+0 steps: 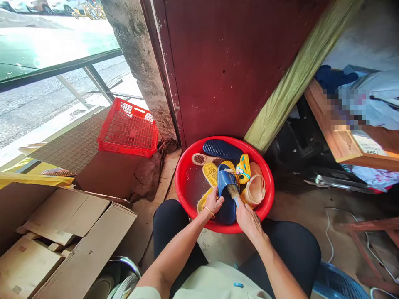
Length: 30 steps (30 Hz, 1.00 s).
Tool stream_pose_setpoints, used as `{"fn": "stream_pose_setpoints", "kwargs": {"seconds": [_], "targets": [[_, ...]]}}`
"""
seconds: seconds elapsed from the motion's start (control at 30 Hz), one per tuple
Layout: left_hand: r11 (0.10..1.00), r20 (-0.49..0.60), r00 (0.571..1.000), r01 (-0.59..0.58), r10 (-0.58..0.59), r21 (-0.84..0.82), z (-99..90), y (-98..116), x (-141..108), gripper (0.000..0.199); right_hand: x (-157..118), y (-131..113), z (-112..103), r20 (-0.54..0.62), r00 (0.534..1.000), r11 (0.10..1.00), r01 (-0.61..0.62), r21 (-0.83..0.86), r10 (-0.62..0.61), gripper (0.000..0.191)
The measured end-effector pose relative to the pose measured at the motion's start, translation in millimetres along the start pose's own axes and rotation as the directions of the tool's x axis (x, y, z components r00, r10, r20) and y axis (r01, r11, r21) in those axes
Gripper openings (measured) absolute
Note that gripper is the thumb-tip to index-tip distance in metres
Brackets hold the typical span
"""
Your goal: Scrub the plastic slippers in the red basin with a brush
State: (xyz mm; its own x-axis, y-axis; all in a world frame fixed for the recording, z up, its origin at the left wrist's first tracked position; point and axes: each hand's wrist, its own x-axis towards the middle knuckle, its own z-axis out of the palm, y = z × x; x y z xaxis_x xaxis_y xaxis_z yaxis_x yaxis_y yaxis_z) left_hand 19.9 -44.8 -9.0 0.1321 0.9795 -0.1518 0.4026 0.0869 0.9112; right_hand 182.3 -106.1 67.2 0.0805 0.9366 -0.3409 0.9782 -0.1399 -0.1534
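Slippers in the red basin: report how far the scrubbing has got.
Nothing shows as finished: no slipper lies outside the red basin. In hand: the left hand steadies a blue slipper while the right hand works a brush on it. Left: another blue slipper, yellow slippers and peach slippers wait in the basin.

Handle of the small bristle brush [233, 192] is lying hidden inside the right hand [247, 218]; yellow plastic slipper [204, 200] is showing only partly beneath the left hand [213, 203]; brown cardboard box [59, 245] is running off the frame's left edge; shelf contents at right are appearing blurred.
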Motion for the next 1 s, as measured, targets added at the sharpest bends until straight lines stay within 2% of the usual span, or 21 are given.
{"fn": "stream_pose_setpoints", "kwargs": {"seconds": [0.13,0.23,0.33,0.43,0.53,0.6,0.67,0.8,0.87,0.93,1.0], "targets": [[0.997,0.033,0.996,-0.082,0.082,0.012,-0.8,-6,3,0.053,41,-30,-24,-0.042,0.996,0.996,0.080,0.028,-0.079,0.044],[0.998,0.018,0.998,-0.056,0.056,0.015,-0.9,-12,3,0.050,58,-41,-36,-0.042,0.988,0.988,0.150,0.038,-0.148,0.039],[1.000,-0.031,0.999,-0.005,0.005,0.007,0.5,-16,2,0.052,45,-32,-32,-0.003,0.979,0.979,0.205,0.009,-0.204,0.044],[1.000,-0.061,0.998,0.031,-0.031,-0.003,2.8,-16,3,0.052,7,-9,-11,0.032,0.978,0.975,0.210,-0.077,-0.208,0.052],[0.999,-0.045,0.998,0.046,-0.046,-0.017,4.6,-14,6,0.046,-32,11,8,0.068,0.979,0.972,0.200,-0.122,-0.193,0.055],[0.998,-0.033,0.998,0.054,-0.055,-0.023,5.0,-13,7,0.044,-42,14,12,0.101,0.979,0.975,0.187,-0.117,-0.176,0.055],[0.998,-0.026,0.998,0.058,-0.059,-0.023,4.8,-13,8,0.043,-32,5,6,0.104,0.984,0.980,0.155,-0.122,-0.143,0.054],[1.000,-0.009,1.000,0.006,-0.006,-0.024,2.1,-13,8,0.042,18,-31,-21,0.024,0.997,0.989,0.072,-0.128,-0.070,0.049],[1.000,-0.022,1.000,-0.010,0.009,-0.030,-0.4,-12,7,0.042,35,-42,-30,0.008,0.997,0.991,0.073,-0.111,-0.073,0.048],[1.000,-0.053,0.999,-0.003,0.002,-0.023,-3.0,-10,5,0.042,34,-43,-30,0.013,0.996,0.991,0.091,-0.099,-0.090,0.048],[1.000,-0.083,0.996,0.010,-0.011,-0.009,-4.8,-9,2,0.044,19,-34,-23,0.036,0.994,0.989,0.107,-0.098,-0.104,0.049]]}}
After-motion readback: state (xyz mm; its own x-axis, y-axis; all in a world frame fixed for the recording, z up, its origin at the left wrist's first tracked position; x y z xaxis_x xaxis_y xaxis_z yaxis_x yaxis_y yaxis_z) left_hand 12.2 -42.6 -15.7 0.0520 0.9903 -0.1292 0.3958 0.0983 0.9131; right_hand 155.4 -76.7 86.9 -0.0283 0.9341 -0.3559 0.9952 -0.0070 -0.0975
